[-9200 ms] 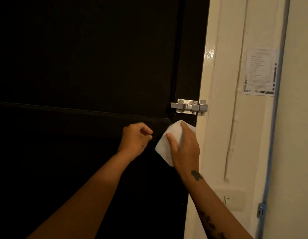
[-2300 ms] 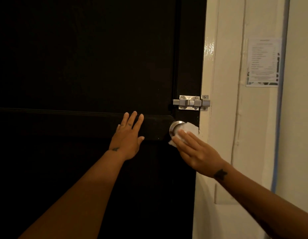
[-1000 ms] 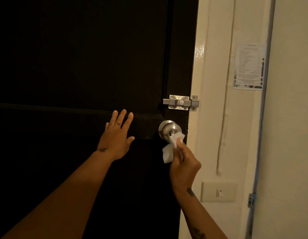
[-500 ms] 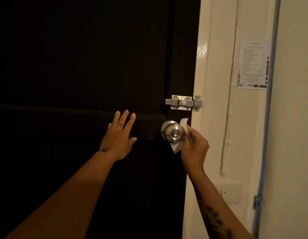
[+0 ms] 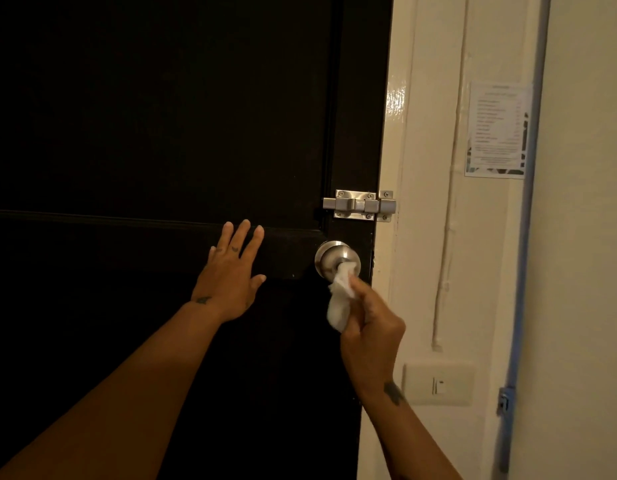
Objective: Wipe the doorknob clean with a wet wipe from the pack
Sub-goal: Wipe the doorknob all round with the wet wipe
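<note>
A round silver doorknob sits near the right edge of a black door. My right hand is just below and to the right of it and pinches a crumpled white wet wipe, whose upper tip touches the knob's centre. The rest of the wipe hangs down in front of my fingers. My left hand lies flat on the door left of the knob, fingers straight and spread. The pack of wipes is not in view.
A silver slide bolt bridges door and cream frame just above the knob. A printed notice hangs on the wall at upper right. A wall switch plate sits at lower right, beside a blue pipe.
My right hand has dropped from the knob's right side to below it, bringing the wipe's tip onto the knob's centre. My left hand stays flat on the door.
</note>
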